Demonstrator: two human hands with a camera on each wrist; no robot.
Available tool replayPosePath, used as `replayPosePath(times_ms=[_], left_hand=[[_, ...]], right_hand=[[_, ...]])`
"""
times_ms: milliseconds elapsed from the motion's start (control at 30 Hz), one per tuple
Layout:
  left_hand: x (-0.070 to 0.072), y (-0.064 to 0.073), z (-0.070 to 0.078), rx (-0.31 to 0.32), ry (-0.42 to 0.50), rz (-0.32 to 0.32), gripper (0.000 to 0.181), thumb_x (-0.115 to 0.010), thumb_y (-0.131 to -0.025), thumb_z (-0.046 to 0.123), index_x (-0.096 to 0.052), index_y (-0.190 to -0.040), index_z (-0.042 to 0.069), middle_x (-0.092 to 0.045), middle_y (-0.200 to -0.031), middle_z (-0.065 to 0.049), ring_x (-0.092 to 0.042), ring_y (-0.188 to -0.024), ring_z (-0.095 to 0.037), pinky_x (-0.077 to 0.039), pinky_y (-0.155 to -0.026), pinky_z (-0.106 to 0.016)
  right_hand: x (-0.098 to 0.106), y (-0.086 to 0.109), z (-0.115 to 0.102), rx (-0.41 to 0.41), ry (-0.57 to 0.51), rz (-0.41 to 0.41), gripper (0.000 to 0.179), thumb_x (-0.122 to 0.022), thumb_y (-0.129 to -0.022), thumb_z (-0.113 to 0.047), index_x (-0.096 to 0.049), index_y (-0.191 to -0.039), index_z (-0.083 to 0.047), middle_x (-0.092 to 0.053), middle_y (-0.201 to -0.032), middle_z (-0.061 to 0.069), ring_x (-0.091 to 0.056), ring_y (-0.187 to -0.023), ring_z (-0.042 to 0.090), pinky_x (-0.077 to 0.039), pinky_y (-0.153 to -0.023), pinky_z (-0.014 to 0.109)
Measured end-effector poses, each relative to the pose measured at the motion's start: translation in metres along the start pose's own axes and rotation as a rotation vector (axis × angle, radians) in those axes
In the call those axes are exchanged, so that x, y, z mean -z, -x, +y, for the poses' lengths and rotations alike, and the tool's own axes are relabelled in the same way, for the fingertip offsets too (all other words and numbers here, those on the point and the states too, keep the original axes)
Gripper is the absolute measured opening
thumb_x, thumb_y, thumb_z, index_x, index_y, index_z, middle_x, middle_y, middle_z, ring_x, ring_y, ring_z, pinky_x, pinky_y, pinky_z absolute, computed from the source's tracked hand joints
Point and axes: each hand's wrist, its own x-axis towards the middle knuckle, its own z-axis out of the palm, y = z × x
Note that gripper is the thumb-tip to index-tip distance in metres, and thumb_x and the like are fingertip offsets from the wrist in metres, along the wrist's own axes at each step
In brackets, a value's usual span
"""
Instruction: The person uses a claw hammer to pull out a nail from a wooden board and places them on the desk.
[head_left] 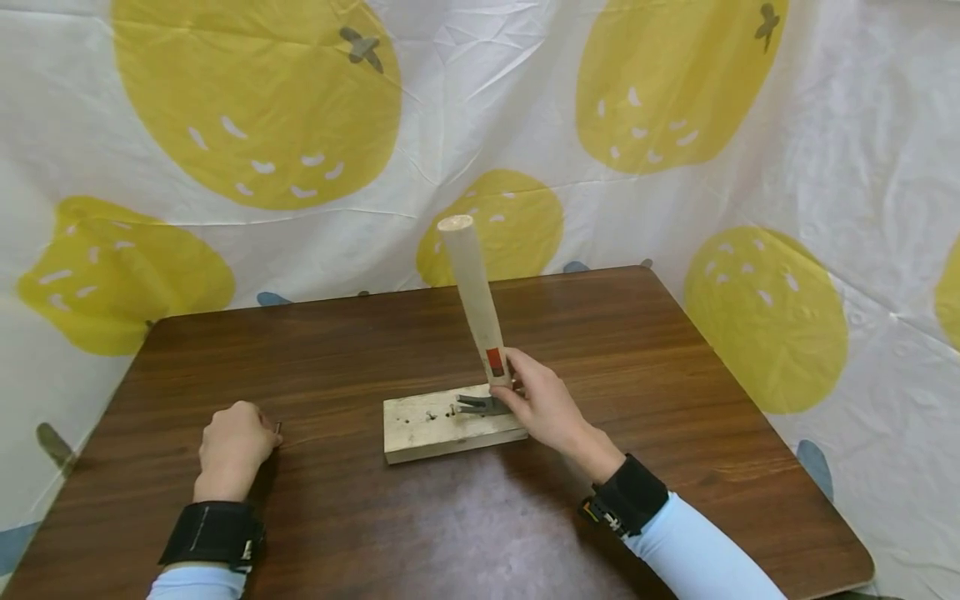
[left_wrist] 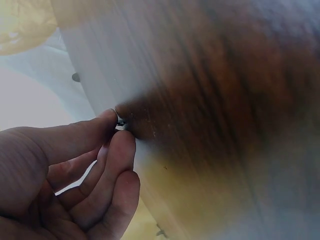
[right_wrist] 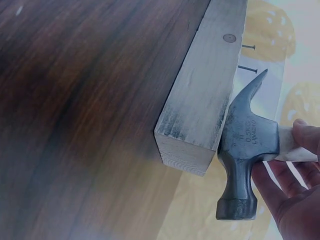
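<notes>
A light-blue sleeve (head_left: 697, 546) with a black wristband (head_left: 632, 493) lay nearest, at lower right. Beyond it the right hand (head_left: 551, 408) held the claw hammer (head_left: 476, 296) by its handle, close to the head, thumb and fingers around it. The handle stood upright, tilting left; the head rested on the wooden block (head_left: 453, 447), claw toward 2 nails (right_wrist: 248, 68). Well apart, the left hand (head_left: 236, 442) pinched a small metal piece (head_left: 278, 428) over the table (head_left: 337, 521).
</notes>
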Motion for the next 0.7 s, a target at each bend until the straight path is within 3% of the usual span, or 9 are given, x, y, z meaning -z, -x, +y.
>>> replayPosePath(times_ms=[167, 233, 300, 367, 467, 567, 700], left_hand=[[-0.001, 0.004, 0.003, 0.001, -0.005, 0.028, 0.022, -0.075, -0.085, 0.021, -0.066, -0.071, 0.005, -0.061, -0.076, -0.016, -0.061, -0.07, -0.037, -0.042, -0.047, -0.04], [-0.001, 0.005, 0.007, -0.011, -0.013, 0.05, 0.029, -0.075, -0.085, 0.024, -0.066, -0.08, -0.002, -0.061, -0.08, -0.022, -0.061, -0.07, -0.041, -0.043, -0.046, -0.041], [-0.002, 0.005, 0.013, -0.063, -0.024, 0.087, 0.037, -0.075, -0.086, 0.026, -0.065, -0.093, -0.008, -0.06, -0.088, -0.028, -0.061, -0.076, -0.046, -0.045, -0.051, -0.046], [-0.004, 0.004, 0.021, -0.167, -0.025, 0.124, 0.042, -0.075, -0.086, 0.024, -0.063, -0.106, -0.011, -0.059, -0.098, -0.031, -0.06, -0.085, -0.048, -0.047, -0.06, -0.05], [-0.01, 0.004, 0.037, -0.356, 0.003, 0.136, 0.04, -0.074, -0.088, 0.02, -0.063, -0.113, -0.009, -0.058, -0.106, -0.026, -0.058, -0.096, -0.044, -0.045, -0.076, -0.051], [-0.018, 0.006, 0.055, -0.529, 0.056, 0.085, 0.036, -0.075, -0.089, 0.018, -0.065, -0.115, -0.004, -0.057, -0.11, -0.018, -0.058, -0.102, -0.039, -0.044, -0.084, -0.049], [-0.03, 0.011, 0.076, -0.705, 0.104, 0.007, 0.037, -0.077, -0.087, 0.02, -0.066, -0.117, 0.0, -0.057, -0.112, -0.01, -0.057, -0.107, -0.034, -0.043, -0.089, -0.046]], right_hand=[[0.0, -0.001, -0.001, 0.001, 0.026, -0.016, 0.044, -0.071, -0.09, -0.004, -0.054, -0.13, -0.009, -0.06, -0.107, -0.002, -0.064, -0.091, 0.014, -0.049, -0.072, 0.02], [0.001, -0.002, -0.002, 0.0, 0.049, -0.025, 0.044, -0.072, -0.09, -0.005, -0.054, -0.13, -0.01, -0.06, -0.108, -0.003, -0.064, -0.092, 0.013, -0.049, -0.072, 0.02], [0.001, -0.002, -0.004, 0.002, 0.083, -0.031, 0.044, -0.072, -0.09, -0.007, -0.054, -0.13, -0.01, -0.06, -0.109, -0.003, -0.064, -0.092, 0.012, -0.049, -0.072, 0.02], [0.001, -0.002, -0.006, 0.008, 0.124, -0.04, 0.043, -0.073, -0.091, -0.01, -0.055, -0.13, -0.011, -0.06, -0.11, -0.004, -0.064, -0.093, 0.011, -0.049, -0.072, 0.021], [0.0, -0.003, -0.008, 0.016, 0.177, -0.054, 0.044, -0.072, -0.091, -0.013, -0.055, -0.132, -0.013, -0.06, -0.112, -0.004, -0.063, -0.093, 0.011, -0.048, -0.072, 0.023], [-0.003, -0.005, -0.01, 0.02, 0.214, -0.071, 0.046, -0.071, -0.092, -0.016, -0.053, -0.134, -0.015, -0.059, -0.114, -0.005, -0.062, -0.093, 0.009, -0.048, -0.071, 0.022], [-0.006, -0.007, -0.012, 0.027, 0.22, -0.077, 0.046, -0.071, -0.092, -0.016, -0.054, -0.135, -0.015, -0.059, -0.115, -0.005, -0.062, -0.093, 0.008, -0.047, -0.071, 0.022]])
